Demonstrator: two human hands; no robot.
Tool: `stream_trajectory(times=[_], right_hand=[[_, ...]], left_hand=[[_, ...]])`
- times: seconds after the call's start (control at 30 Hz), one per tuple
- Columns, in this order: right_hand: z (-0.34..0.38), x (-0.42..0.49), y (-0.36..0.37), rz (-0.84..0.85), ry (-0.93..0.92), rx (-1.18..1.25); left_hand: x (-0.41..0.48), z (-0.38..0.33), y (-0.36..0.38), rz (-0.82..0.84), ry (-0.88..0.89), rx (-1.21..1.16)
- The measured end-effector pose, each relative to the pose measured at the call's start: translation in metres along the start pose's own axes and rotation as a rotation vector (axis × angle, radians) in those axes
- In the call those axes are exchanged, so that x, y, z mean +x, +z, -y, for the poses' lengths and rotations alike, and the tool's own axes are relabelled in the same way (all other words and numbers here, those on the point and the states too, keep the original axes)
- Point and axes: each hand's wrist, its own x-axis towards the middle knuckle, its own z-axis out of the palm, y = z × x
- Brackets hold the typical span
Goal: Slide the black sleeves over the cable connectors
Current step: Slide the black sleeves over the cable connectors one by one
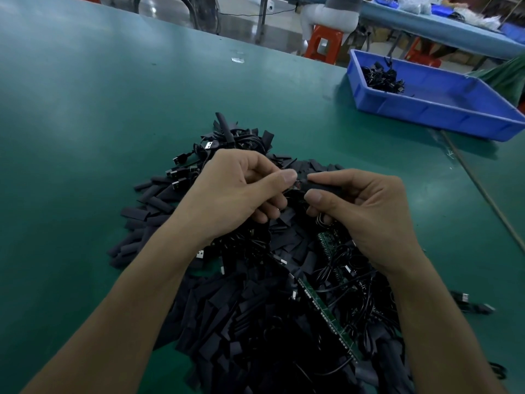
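A big heap of flat black sleeves (227, 314) covers the green table in front of me, mixed with black cables and USB plugs (181, 170). Above the heap, my left hand (235, 194) pinches a cable end between thumb and forefinger. My right hand (360, 211) pinches a black sleeve (321, 185) between thumb and forefinger, its open end right at the left hand's fingertips. The connector itself is mostly hidden between the fingers. Green circuit boards (329, 317) with thin black wires lie in the heap under my right wrist.
A blue plastic bin (443, 109) with a small bundle of black cables (382, 79) stands at the far right of the table. A thin cord (483, 191) runs along the right side. Beyond the table are orange stools, a seated person and another workbench.
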Motion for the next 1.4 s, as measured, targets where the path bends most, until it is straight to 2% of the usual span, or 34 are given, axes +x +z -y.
stream_trajectory(times=[0.4, 0.8, 1.13, 1.4], right_hand=[[0.000, 0.000, 0.000, 0.034, -0.047, -0.058], [-0.008, -0.002, 0.008, -0.065, -0.146, -0.112], [-0.003, 0.003, 0.000, 0.036, -0.147, -0.152], [-0.009, -0.001, 0.001, 0.003, -0.140, -0.064]], left_hand=[[0.001, 0.004, -0.001, 0.035, -0.001, 0.157], [0.000, 0.003, 0.002, 0.067, 0.036, 0.150], [0.000, 0.007, 0.005, 0.050, 0.039, 0.134], [-0.001, 0.005, 0.005, 0.044, 0.051, 0.163]])
